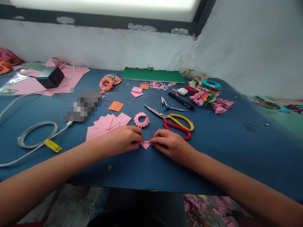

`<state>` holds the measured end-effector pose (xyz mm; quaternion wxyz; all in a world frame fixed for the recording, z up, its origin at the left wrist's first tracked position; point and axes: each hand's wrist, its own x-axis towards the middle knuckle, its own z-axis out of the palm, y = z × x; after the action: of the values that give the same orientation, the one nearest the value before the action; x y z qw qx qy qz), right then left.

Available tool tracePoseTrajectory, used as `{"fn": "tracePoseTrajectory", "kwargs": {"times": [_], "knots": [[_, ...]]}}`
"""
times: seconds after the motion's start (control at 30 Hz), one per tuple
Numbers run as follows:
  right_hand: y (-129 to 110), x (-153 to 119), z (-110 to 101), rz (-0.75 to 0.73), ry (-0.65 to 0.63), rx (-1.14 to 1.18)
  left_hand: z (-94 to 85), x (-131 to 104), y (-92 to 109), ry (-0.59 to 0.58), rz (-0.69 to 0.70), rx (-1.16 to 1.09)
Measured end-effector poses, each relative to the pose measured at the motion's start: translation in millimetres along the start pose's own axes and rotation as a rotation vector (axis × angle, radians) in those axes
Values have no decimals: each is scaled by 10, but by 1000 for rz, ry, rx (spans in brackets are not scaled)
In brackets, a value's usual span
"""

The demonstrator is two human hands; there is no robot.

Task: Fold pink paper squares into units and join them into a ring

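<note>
A small piece of pink paper (146, 145), partly folded with a point toward me, lies on the blue table (132, 173). My left hand (127, 138) pinches its left side, and my right hand (165, 142) pinches the right; the fingers cover both ends. Just beyond it sits a pink folded paper ring (141, 120) with a zigzag rim. Several pink paper squares (106, 123) are spread beside my left hand. Scissors (169, 118) with one yellow and one red handle lie open behind my right hand.
Orange paper squares (115, 106), a black marker (181, 100), a white earphone case (182, 91) and a green board (152, 75) lie farther back. Colourful folded paper pieces (208, 94) are heaped at right. A white cable (26, 159) and black box (50, 77) occupy the left.
</note>
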<state>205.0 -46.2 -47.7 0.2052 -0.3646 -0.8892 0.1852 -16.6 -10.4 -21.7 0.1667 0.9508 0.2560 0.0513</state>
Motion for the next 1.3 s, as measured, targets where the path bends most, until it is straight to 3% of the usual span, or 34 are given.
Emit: {"fn": "tracePoseTrajectory", "kwargs": {"times": [0.2,0.4,0.6,0.73,0.9,1.17,1.3], "knots": [[-15,-51,-40,-28,-26,-45,41,-158,-86,12,73,97],[-51,-99,-124,34,-65,-20,-5,-230,-33,-1,23,85],[-77,79,-246,185,-194,25,-62,-21,44,-63,-158,-26],[-55,321,-277,318,-320,46,-117,183,80,-207,-335,-76],[-56,444,-259,333,-389,111,-161,291,84,-309,-452,-98],[-46,347,-221,302,-233,309,-149,243,19,-144,-418,-427],[-13,357,-227,343,-74,509,-168,260,48,99,-451,-710]]}}
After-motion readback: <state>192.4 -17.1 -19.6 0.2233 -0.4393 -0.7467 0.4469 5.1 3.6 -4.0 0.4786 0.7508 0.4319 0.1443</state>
